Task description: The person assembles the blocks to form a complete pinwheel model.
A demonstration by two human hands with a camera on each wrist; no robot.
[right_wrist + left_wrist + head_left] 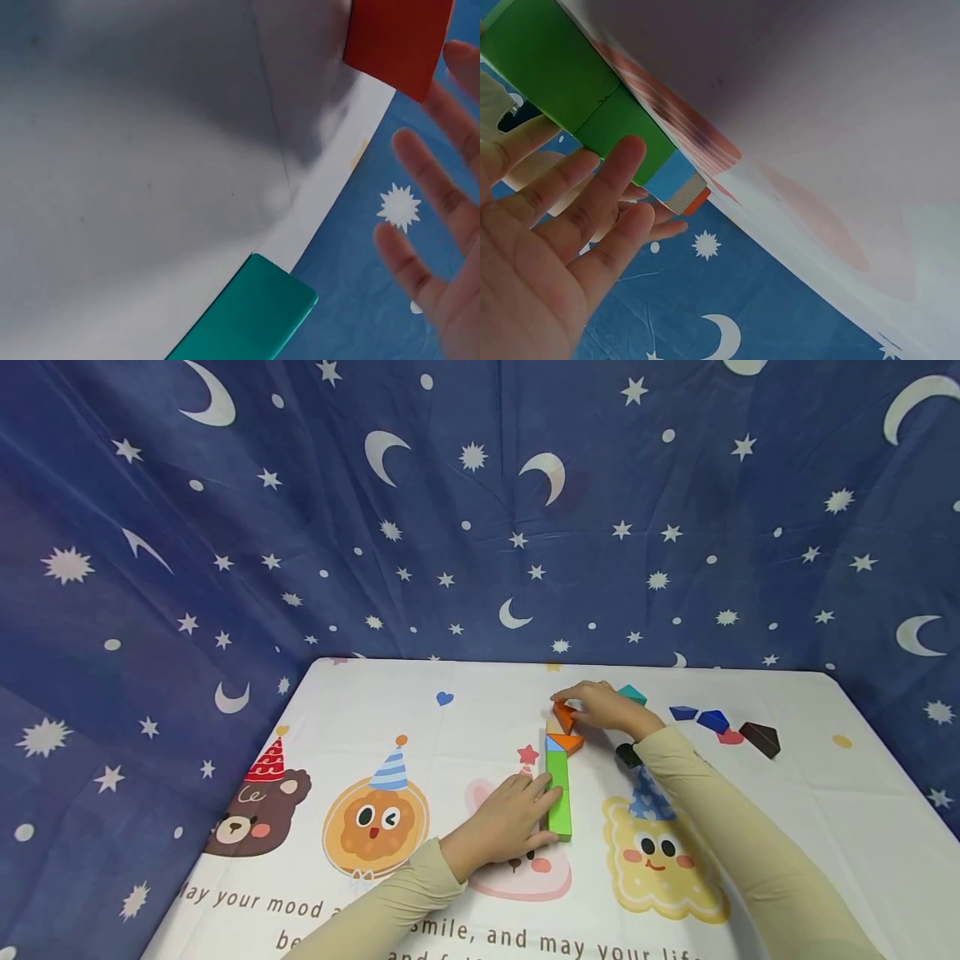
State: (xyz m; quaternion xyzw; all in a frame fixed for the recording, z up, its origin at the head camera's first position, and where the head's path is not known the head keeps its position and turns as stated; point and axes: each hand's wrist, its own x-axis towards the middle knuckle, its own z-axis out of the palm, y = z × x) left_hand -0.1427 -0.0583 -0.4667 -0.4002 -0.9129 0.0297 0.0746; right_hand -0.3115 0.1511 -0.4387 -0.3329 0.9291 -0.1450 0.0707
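Observation:
Green blocks lie end to end in a row on the table, with a visible seam between them in the left wrist view. My left hand rests against their left side, fingers fairly straight. Beyond them sit a small blue block, an orange triangular block and a pale wooden piece. At the far end, my right hand pinches a red-orange block between thumb and finger, while its other fingers spread loosely. A teal block lies beside the right hand.
Two blue blocks and a dark brown block lie to the right. A black block is partly hidden by my right forearm. The white printed cloth covers the table; a blue starry curtain hangs behind.

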